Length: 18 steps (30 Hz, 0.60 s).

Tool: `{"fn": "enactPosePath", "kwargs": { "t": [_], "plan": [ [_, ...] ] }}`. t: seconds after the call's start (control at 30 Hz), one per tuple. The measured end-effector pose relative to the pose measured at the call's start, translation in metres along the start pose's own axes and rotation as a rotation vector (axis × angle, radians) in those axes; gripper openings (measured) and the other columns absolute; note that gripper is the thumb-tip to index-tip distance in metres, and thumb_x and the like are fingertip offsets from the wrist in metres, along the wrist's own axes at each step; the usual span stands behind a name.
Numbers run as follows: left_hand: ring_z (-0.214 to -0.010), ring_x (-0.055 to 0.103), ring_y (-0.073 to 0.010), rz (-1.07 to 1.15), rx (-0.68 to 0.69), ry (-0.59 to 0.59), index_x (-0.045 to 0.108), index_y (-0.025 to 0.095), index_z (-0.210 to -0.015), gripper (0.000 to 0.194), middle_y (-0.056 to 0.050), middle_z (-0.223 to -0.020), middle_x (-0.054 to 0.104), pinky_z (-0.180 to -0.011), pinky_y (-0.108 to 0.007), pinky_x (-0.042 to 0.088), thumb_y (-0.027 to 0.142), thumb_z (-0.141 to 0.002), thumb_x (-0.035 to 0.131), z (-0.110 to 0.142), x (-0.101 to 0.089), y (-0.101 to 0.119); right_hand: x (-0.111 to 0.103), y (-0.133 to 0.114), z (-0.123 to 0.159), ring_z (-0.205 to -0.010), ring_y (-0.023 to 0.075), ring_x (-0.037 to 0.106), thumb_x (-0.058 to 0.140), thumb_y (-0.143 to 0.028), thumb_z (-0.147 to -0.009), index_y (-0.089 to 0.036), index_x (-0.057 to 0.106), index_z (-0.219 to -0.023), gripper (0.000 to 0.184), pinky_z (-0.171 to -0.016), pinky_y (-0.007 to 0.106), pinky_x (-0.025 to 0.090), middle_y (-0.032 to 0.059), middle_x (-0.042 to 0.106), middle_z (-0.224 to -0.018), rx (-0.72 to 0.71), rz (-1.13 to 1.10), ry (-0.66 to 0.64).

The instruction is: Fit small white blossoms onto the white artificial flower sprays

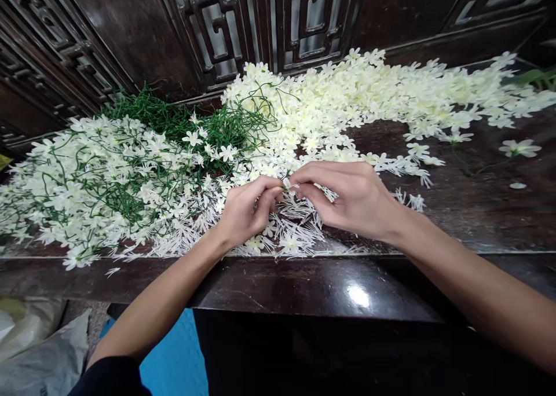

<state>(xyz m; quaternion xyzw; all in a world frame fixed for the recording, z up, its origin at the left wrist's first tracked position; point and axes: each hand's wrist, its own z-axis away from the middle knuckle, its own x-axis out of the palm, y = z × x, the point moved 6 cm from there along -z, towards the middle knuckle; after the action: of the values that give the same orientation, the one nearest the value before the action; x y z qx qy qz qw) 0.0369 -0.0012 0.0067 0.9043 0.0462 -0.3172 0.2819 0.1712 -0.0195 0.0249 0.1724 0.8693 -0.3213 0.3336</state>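
Fingertips of my left hand [249, 208] and my right hand [354, 196] meet over the bench, pinching a small white artificial flower [287, 185] between them. Which part each hand grips is mostly hidden by the fingers. Under my hands lies a scatter of thin white stamens [299, 225] with a few loose blossoms. To the left spreads a heap of white flowers on green stems [108, 170]. Behind it sits a tangle of bare green stems [152, 115]. A long pile of loose cream-white petals [369, 92] stretches along the back and right.
The dark wooden bench [490, 211] has its front edge close to my body. Carved wooden panels [243, 25] rise behind the piles. A single flower [520, 148] on a stem lies at the right. Plastic bags [47, 349] and something blue [176, 355] are below at left.
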Motion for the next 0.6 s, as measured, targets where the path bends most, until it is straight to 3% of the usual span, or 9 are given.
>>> {"fn": "enactPosePath", "kwargs": {
  "t": [0.3, 0.47, 0.6],
  "plan": [
    [-0.058, 0.06, -0.0093, -0.304, 0.225, 0.048, 0.052, 0.018, -0.101, 0.015, 0.001, -0.071, 0.065, -0.05, -0.019, 0.047, 0.007, -0.092, 0.046, 0.004, 0.0, 0.01, 0.001, -0.004, 0.0, -0.062, 0.0171, 0.064, 0.05, -0.012, -0.088, -0.02, 0.066, -0.084, 0.018, -0.053, 0.032, 0.052, 0.0043, 0.071, -0.076, 0.098, -0.088, 0.048],
    [-0.059, 0.056, -0.0131, -0.448, 0.378, -0.011, 0.05, 0.014, -0.103, 0.02, -0.003, -0.07, 0.064, -0.055, -0.025, 0.049, 0.001, -0.089, 0.042, 0.004, 0.001, 0.016, 0.008, 0.007, 0.002, -0.05, 0.0138, 0.061, 0.058, -0.016, -0.084, -0.017, 0.065, -0.076, 0.01, -0.042, 0.027, 0.05, 0.001, 0.066, -0.06, 0.391, -0.413, 0.0],
    [-0.055, 0.053, -0.0124, -0.49, 0.448, -0.081, 0.049, 0.014, -0.103, 0.022, -0.001, -0.066, 0.062, -0.054, -0.026, 0.047, 0.0, -0.09, 0.037, 0.003, 0.002, 0.017, 0.015, 0.013, 0.003, -0.05, 0.0118, 0.063, 0.066, -0.023, -0.083, -0.019, 0.064, -0.07, 0.014, -0.047, 0.024, 0.055, -0.0002, 0.067, -0.059, 0.531, -0.646, -0.116]
  ]
}}
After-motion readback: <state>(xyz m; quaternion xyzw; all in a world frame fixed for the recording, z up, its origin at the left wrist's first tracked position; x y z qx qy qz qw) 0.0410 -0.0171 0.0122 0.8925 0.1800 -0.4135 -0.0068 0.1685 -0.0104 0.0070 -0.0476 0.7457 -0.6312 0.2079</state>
